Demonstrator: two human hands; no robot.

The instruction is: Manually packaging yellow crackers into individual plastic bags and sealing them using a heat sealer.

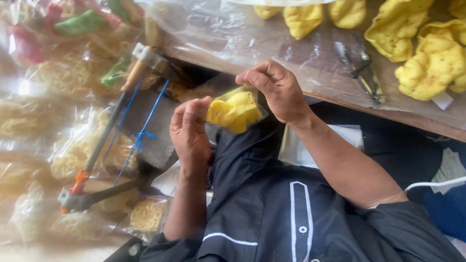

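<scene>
both hands are pinched onto one small clear plastic bag [238, 110] stuffed with yellow crackers: the left hand [188, 131] has its fingertips closed on the bag's left edge, the right hand [274, 90] grips the top right corner from above, so the bag hangs between them, just in front of the near edge of the wooden table [340, 104]. my guess is it weighs next to nothing, and the film looks thin, slick and crinkly, so it would slide if held loosely. the crackers inside look puffy and brittle, easy to crush, so i'd take it by the empty plastic at the mouth or corners, never squeeze the middle. on the table, under a clear plastic sheet [218, 34], more loose yellow crackers [427, 63] sit at the far right, with what looks like dark scissors [361, 73] lying near them, though it's blurry. off to the left there's a hand-lever tool [104, 136] with a wooden handle, a dark bar and blue string, maybe a bag sealer. around it are piles of bagged pale noodle-like crackers [73, 150], plus red and green ones [80, 22] at far left. pretty cramped spot overall.
</scene>
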